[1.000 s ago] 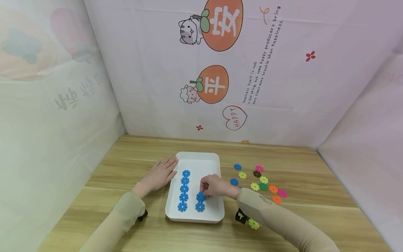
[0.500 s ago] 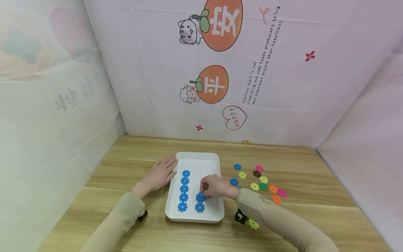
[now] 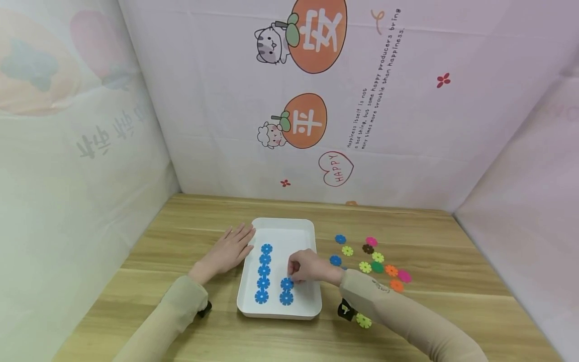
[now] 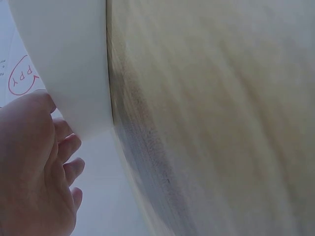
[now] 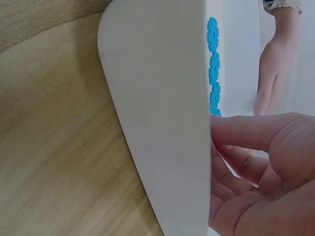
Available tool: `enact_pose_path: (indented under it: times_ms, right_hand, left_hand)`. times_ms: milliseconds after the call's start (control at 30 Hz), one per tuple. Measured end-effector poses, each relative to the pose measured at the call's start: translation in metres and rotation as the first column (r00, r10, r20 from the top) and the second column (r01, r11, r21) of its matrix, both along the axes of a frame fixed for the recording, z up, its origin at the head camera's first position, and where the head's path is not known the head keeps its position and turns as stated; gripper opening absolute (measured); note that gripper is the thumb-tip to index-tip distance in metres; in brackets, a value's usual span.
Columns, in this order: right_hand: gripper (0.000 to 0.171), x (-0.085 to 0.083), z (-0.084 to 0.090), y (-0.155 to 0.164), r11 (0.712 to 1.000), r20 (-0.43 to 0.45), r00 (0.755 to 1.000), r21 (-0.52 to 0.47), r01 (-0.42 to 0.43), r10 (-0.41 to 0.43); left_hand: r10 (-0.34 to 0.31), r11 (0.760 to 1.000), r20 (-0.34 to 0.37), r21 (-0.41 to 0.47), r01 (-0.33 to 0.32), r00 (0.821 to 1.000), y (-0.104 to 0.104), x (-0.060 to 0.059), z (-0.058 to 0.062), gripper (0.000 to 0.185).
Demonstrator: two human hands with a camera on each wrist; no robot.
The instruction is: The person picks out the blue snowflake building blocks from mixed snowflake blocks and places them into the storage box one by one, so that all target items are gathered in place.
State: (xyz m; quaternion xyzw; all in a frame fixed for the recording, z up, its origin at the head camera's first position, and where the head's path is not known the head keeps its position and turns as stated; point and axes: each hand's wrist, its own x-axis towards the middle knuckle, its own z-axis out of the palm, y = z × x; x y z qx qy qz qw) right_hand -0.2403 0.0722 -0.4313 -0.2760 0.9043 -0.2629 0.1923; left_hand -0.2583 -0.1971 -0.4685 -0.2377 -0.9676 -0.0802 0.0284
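Observation:
A white tray [image 3: 305, 229] lies on the wooden table [image 3: 190, 226]. Inside it runs a column of several blue flower-shaped pieces [image 3: 264, 271], also in the right wrist view [image 5: 213, 69]. Beside that column lie two more blue pieces [image 3: 286, 291]. My right hand [image 3: 306, 267] is over the tray with its fingers curled, pinching the far edge of the upper blue piece [image 3: 287, 284]. The tray's wall [image 5: 162, 98] hides those fingertips in the right wrist view. My left hand [image 3: 228, 251] lies flat on the table, fingers straight, touching the tray's left rim [image 4: 69, 64].
Several loose flower pieces lie on the table right of the tray: blue [image 3: 335, 260], yellow-green [image 3: 347, 250], pink [image 3: 371, 242], brown [image 3: 368, 249], orange [image 3: 396, 285]. One yellow-green piece [image 3: 363, 320] lies by my right wrist. Printed walls close in three sides.
My right hand's fingertips have drawn back a little from the blue piece. The left hand has stayed put. The view has shifted slightly.

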Motion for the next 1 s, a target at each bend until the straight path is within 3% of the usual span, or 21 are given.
enact_pose_path:
  times_ms: [167,333,500,700,1000]
  right_hand:
    - [0.006,-0.003,0.009,0.006,0.999,0.004,1.0,-0.029,0.022,-0.022]
    - [0.005,-0.011,0.026,0.019,0.992,0.037,0.993,-0.05,0.113,-0.112]
    - [0.005,-0.024,0.036,0.05,0.987,-0.032,0.992,-0.115,0.115,-0.119]
    - [0.005,-0.03,0.031,0.092,0.987,-0.104,0.991,-0.145,0.073,-0.088]
    - [0.009,-0.013,0.015,0.125,0.987,-0.09,0.984,-0.067,0.147,-0.153]
  left_hand:
    - [-0.002,1.0,-0.01,0.001,0.002,1.0,0.0,0.0,-0.001,0.057]
    - [-0.007,1.0,-0.008,0.005,0.007,1.0,0.0,0.0,-0.001,0.058]
    - [-0.009,1.0,-0.012,0.006,0.009,1.0,-0.001,0.0,-0.002,0.057]
    - [-0.012,1.0,-0.017,0.006,0.012,1.0,0.0,0.0,-0.002,0.057]
    - [-0.013,1.0,-0.018,0.01,0.013,1.0,-0.001,0.001,-0.001,0.057]
